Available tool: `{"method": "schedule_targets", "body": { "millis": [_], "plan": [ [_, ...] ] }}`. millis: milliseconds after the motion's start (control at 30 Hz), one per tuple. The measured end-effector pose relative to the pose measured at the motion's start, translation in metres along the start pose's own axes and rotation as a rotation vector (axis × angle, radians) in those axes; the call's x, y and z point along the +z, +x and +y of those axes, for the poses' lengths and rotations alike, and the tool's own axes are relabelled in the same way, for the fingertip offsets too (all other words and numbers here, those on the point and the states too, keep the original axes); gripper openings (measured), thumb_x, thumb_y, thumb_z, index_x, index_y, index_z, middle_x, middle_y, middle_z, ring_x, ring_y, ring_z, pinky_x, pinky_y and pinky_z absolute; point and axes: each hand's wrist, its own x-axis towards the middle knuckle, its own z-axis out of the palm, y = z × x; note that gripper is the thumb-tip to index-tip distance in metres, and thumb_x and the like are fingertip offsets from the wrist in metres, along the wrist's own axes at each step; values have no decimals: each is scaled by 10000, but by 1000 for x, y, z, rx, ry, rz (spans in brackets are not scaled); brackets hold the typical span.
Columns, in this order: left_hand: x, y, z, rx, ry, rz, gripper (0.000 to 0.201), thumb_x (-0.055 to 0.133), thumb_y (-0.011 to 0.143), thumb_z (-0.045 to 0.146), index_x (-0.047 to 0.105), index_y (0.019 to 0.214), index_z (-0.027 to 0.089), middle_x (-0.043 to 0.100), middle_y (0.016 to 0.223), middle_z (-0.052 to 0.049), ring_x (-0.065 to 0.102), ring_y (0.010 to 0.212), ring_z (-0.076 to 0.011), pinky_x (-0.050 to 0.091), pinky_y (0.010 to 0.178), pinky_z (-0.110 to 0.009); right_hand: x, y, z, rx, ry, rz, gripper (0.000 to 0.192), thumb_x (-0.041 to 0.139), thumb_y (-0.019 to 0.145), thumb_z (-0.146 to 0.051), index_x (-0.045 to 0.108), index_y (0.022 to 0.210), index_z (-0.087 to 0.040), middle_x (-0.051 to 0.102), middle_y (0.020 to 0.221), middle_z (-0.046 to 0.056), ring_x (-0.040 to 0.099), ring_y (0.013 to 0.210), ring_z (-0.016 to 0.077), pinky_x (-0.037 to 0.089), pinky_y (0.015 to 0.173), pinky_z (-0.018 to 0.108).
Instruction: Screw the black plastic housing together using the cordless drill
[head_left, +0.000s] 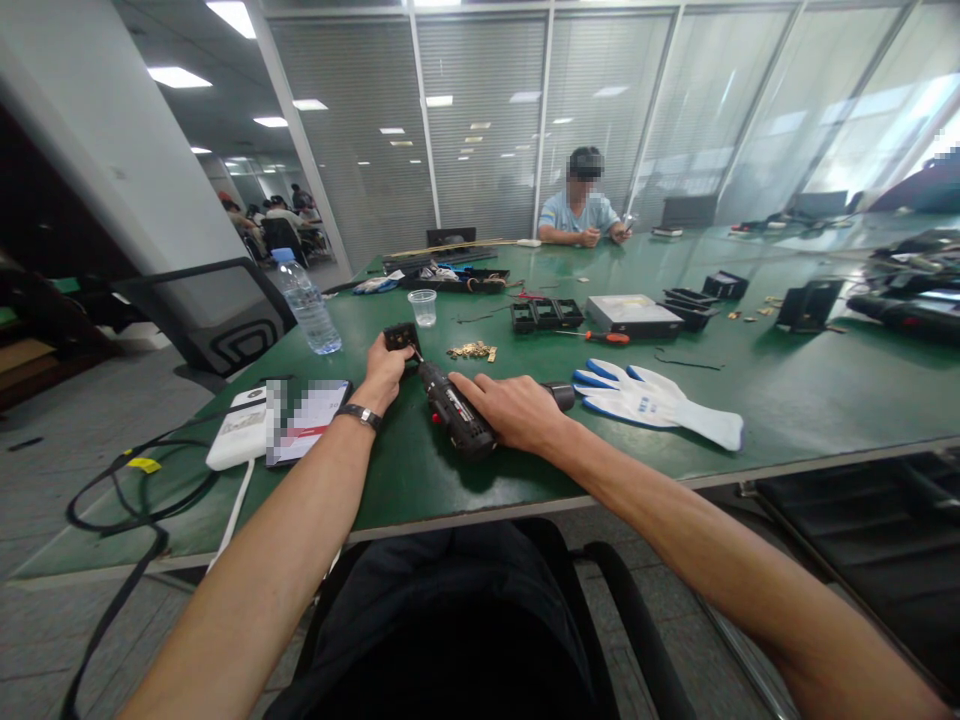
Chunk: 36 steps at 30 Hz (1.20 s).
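Observation:
My right hand (514,408) is closed round the grip of a black cordless drill (456,412), which lies tilted on its side with its tip pointing up and left. A small black plastic part (401,340) is pinched in my left hand (385,372), and the drill's bit reaches its near edge. Whether the bit sits in a screw is too small to tell. Just right of that part lies a pile of small brass-coloured pieces (472,350) on the green table (405,480). A white and blue work glove (652,400) rests beyond the drill's right end.
A water bottle (307,305), a clear plastic cup (424,308), a phone (319,415) and a white power bank (241,430) with cables stand or lie left. Behind are black trays (547,315), an orange-handled screwdriver (616,338) and a grey box (634,315). A person (581,205) sits across.

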Motion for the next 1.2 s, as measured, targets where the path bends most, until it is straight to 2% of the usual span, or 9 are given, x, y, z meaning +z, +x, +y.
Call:
{"method": "schedule_targets", "body": {
  "millis": [400, 733, 1200],
  "plan": [
    [-1, 1, -3, 10, 13, -1, 364, 681, 557, 147, 632, 916, 187, 670, 866, -29, 616, 776, -160, 487, 771, -324, 1, 0, 0, -8, 5, 17, 703, 473, 882, -271, 96, 1472, -216, 594, 1127, 134, 650, 835, 268, 467, 669, 355],
    [1, -3, 5, -20, 9, -2, 356, 665, 560, 136, 623, 911, 183, 662, 854, -23, 606, 779, -153, 485, 785, -321, 2, 1, 1, -8, 12, 19, 704, 476, 889, -280, 87, 1474, -230, 594, 1134, 132, 651, 838, 261, 464, 681, 347],
    [0, -2, 2, 17, 20, 3, 347, 671, 559, 137, 630, 900, 183, 667, 863, -27, 608, 778, -157, 479, 786, -322, 2, 2, 1, -10, 28, 17, 723, 502, 863, -259, 105, 1467, -219, 597, 1127, 126, 654, 854, 273, 478, 679, 358]
  ]
}}
